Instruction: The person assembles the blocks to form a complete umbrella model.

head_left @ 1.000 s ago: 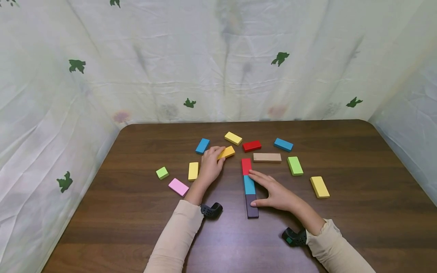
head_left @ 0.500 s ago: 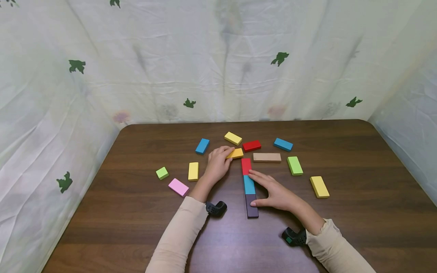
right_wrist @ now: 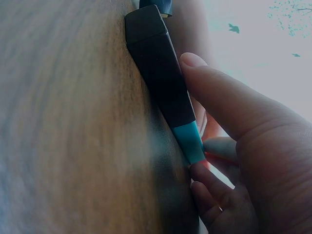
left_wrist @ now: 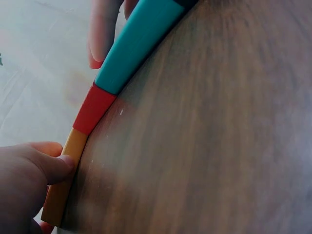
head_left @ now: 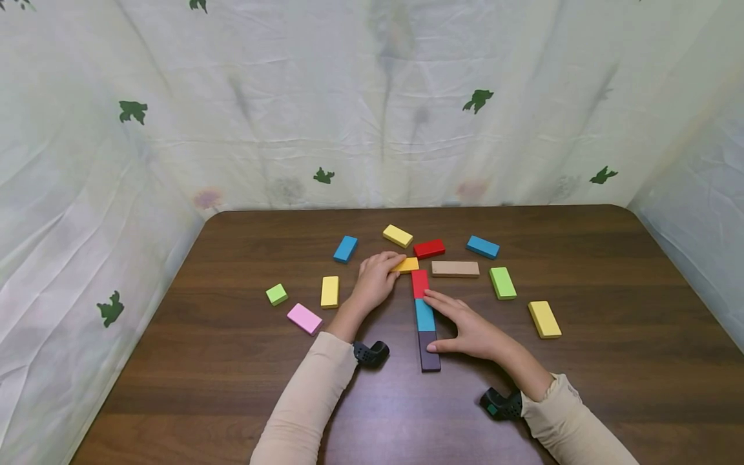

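My left hand [head_left: 374, 279] pinches an orange-yellow block [head_left: 409, 265] by its left part; in the left wrist view the thumb presses its near side. The block's right end sits right at the far end of a straight row, where a red block [head_left: 420, 285] leads to a teal block [head_left: 425, 315] and a dark purple block [head_left: 429, 354]. Along the row's right side lies my right hand [head_left: 473, 329], its fingers stretched out. Its fingertips touch near the red-teal joint and its thumb rests on the dark purple block, also seen in the right wrist view [right_wrist: 161, 73].
Loose blocks lie around the row on the brown table [head_left: 174, 387]: a red block [head_left: 429, 248] and a tan plank [head_left: 455, 269] close behind, a pink block [head_left: 305, 318] at left, a green block [head_left: 502, 283] at right. A white cloth [head_left: 349, 97] hangs behind.
My left hand has slid the orange-yellow block rightward and slightly nearer, turning it more crosswise, until it meets the red end of the row. The right hand has stayed in place.
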